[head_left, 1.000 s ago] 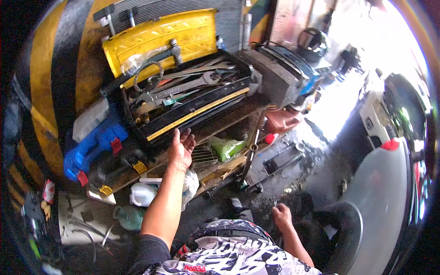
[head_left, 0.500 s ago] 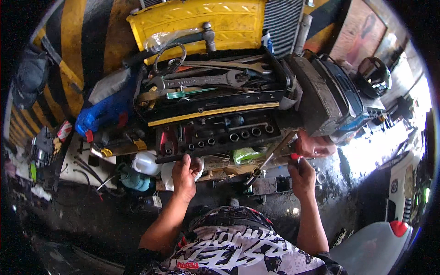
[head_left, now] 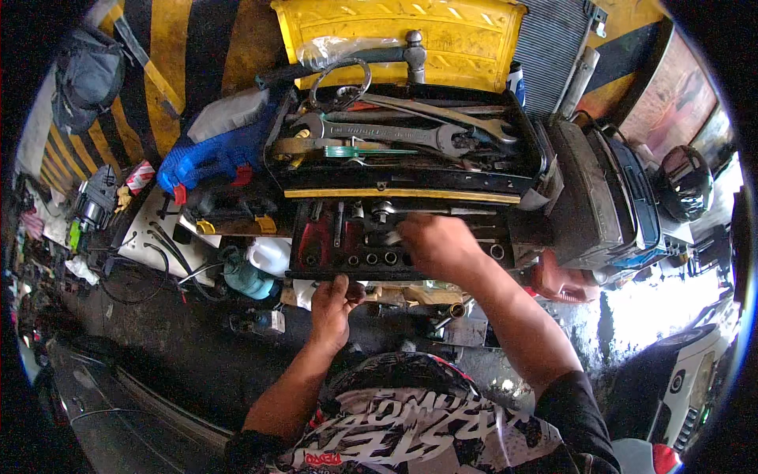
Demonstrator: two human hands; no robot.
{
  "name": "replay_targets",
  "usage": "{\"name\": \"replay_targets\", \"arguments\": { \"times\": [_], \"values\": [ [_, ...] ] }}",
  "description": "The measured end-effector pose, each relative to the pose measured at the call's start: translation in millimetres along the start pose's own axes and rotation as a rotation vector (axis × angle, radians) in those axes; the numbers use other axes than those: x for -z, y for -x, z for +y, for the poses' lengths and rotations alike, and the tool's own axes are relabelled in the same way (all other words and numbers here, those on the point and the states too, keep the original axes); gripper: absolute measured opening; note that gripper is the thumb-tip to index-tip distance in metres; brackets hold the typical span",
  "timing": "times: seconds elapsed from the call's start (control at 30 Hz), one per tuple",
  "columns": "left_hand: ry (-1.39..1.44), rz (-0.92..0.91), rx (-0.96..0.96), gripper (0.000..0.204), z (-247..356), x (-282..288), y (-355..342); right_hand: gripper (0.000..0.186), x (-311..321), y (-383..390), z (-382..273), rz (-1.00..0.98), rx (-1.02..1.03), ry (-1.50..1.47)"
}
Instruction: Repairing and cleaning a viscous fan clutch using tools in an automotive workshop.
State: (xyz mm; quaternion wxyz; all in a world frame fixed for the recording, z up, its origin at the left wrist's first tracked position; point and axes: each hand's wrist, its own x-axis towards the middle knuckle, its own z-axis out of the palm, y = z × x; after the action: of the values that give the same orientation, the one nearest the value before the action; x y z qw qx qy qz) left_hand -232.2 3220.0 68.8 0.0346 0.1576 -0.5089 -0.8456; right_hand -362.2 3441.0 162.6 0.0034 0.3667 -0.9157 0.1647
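Under an open toolbox [head_left: 403, 193], a left hand [head_left: 332, 312] curls its fingers at the front edge of a drawer [head_left: 359, 276]; the right hand [head_left: 438, 246] dips among sockets [head_left: 372, 259] — either's grip I can't tell. Overpulling could tip the drawer, spilling them.

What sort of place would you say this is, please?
Probably a vehicle repair workshop: an open toolbox holds large wrenches, sockets sit in the drawer below, and a white vehicle is at the right.
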Motion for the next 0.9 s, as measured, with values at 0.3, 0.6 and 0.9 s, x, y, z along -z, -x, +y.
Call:
{"name": "replay_targets", "arguments": {
  "times": [0.3,0.6,0.9],
  "values": [
    [0.024,0.093,0.024,0.025,-5.1,1.1,7.8,0.033,-20.8,-43.0,-34.2,-0.072,0.42,0.099],
    [-0.008,0.058,-0.007,0.031,-4.2,16.6,10.6,0.027,44.0,4.0,-4.0,-0.168,-0.412,0.001],
    [-0.056,0.039,0.046,0.026,-2.9,8.2,4.8,0.037,18.0,44.7,8.4,-0.09,-0.32,0.118]
  ]
}}
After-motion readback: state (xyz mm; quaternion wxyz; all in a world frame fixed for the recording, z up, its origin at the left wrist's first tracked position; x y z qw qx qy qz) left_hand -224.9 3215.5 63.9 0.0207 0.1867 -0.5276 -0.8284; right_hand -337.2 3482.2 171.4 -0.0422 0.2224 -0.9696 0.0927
